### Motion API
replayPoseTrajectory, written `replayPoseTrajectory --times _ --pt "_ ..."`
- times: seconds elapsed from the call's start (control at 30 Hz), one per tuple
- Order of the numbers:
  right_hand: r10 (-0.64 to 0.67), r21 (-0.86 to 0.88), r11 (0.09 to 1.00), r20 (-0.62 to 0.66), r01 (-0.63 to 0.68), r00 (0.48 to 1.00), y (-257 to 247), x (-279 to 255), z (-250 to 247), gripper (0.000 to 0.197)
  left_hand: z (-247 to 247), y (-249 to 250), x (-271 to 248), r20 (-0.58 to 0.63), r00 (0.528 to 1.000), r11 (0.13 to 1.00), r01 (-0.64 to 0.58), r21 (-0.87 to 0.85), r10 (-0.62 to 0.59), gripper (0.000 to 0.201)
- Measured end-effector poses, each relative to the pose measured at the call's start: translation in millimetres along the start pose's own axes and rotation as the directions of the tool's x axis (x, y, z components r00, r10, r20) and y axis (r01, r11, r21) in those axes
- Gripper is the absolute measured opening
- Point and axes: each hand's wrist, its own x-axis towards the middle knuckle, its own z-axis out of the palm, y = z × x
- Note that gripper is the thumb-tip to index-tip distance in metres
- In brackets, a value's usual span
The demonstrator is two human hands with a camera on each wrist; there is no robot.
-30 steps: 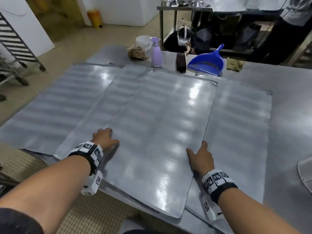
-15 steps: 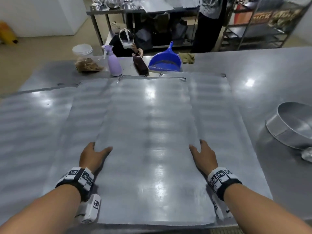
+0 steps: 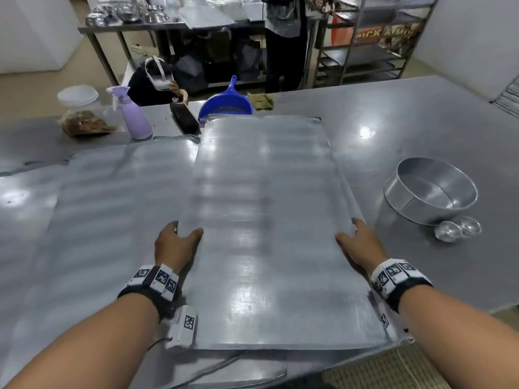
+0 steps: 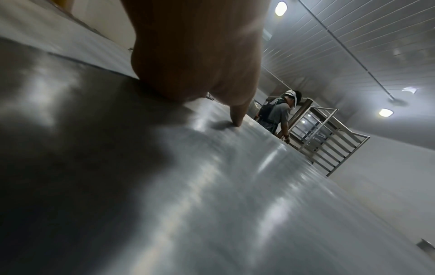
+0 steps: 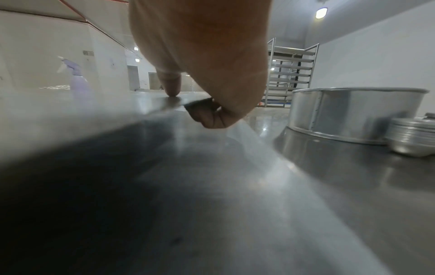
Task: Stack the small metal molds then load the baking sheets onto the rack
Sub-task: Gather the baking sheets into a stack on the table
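Loading step: the left hand (image 3: 175, 242) is pinching the left edge of the top baking sheet (image 3: 264, 220) at frame centre, the right hand (image 3: 362, 244) its right edge, raised off the surface (image 3: 421, 116). Next, I judge: carrying it level to the rack (image 5: 292, 72).

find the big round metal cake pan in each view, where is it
Head: the big round metal cake pan stands on the steel table, right of the flat baking sheet that both hands hold.
Left wrist: not in it.
Right wrist: at the right edge, beside the stacked small metal molds.
Shared landmark: the purple spray bottle, far left in the right wrist view.
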Motion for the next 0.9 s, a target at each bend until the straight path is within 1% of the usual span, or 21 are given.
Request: replayPoseTrajectory --times 0.07,0.1,0.17,0.2,0.3,0.33,0.43,0.5,0.53,0.57,0.6,0.67,0.7,0.73,0.77,0.83,0.87,0.9 --pt "0.009 -0.012 1.000 0.016 -0.009 1.000 9 18 -13 0.067 18 14 1 0.011 1.000 1.000 -0.012 0.005 0.012 0.041" --pt "0.005 -0.002 1.000 0.021 -0.005 1.000 17 31 -17 0.071 26 19 1 0.008 1.000 1.000 -0.016 0.008 0.016 0.038" --pt "-0.018 0.017 1.000 0.029 0.018 0.999 36 56 -20 0.078 40 25 3 0.001 1.000 1.000 -0.005 0.005 0.005 0.042" --pt "-0.027 0.017 1.000 0.040 0.026 0.999 41 67 -21 0.076 46 28 4 -0.002 1.000 1.000 0.003 0.009 -0.003 0.043" --pt "-0.057 0.010 0.998 0.045 0.056 0.997 34 81 -27 0.052 57 37 8 -0.010 1.000 1.000 0.013 0.013 -0.013 0.041" --pt "-0.063 0.004 0.998 0.045 0.063 0.997 33 87 -28 0.049 60 41 10 -0.009 1.000 1.000 0.019 0.011 -0.019 0.041" --pt "-0.077 0.008 0.997 0.056 0.077 0.995 31 105 -27 0.047 67 51 19 0.002 0.999 0.999 0.038 0.023 -0.038 0.045" --pt "-0.068 -0.006 0.998 0.062 0.068 0.996 32 118 -25 0.046 69 56 30 0.035 0.999 0.998 0.024 0.052 -0.026 0.043" --pt "-0.048 -0.041 0.998 0.075 0.051 0.996 32 123 -23 0.046 69 57 37 0.061 0.998 0.996 0.014 0.087 -0.019 0.043" --pt "-0.022 -0.086 0.996 0.089 0.030 0.996 33 126 -22 0.049 69 60 44 0.092 0.995 0.991 0.016 0.136 -0.028 0.045" --pt "0.008 -0.135 0.991 0.092 0.004 0.996 33 129 -20 0.052 68 60 51 0.120 0.992 0.982 0.021 0.186 -0.044 0.052" --pt "0.034 -0.197 0.980 0.058 -0.022 0.998 35 132 -15 0.060 66 60 61 0.169 0.983 0.953 0.020 0.303 -0.074 0.071" --pt "0.034 -0.216 0.976 0.037 -0.026 0.999 37 134 -11 0.064 66 57 65 0.178 0.981 0.934 0.008 0.356 -0.077 0.077" --pt "0.036 -0.225 0.974 0.021 -0.030 0.999 38 136 -8 0.066 67 56 66 0.178 0.981 0.920 0.001 0.392 -0.077 0.079" --pt "0.037 -0.220 0.975 0.013 -0.034 0.999 41 139 -5 0.065 69 54 65 0.180 0.980 0.910 -0.001 0.414 -0.081 0.075" --pt "0.040 -0.203 0.978 -0.004 -0.040 0.999 48 141 -1 0.058 73 50 57 0.197 0.978 0.905 -0.020 0.425 -0.071 0.048" --pt "0.048 -0.193 0.980 -0.013 -0.050 0.999 50 140 -1 0.055 74 49 52 0.211 0.975 0.906 -0.028 0.423 -0.068 0.039" --pt "0.058 -0.175 0.983 -0.016 -0.060 0.998 52 139 -1 0.052 75 47 47 0.214 0.975 0.907 -0.041 0.419 -0.055 0.035"
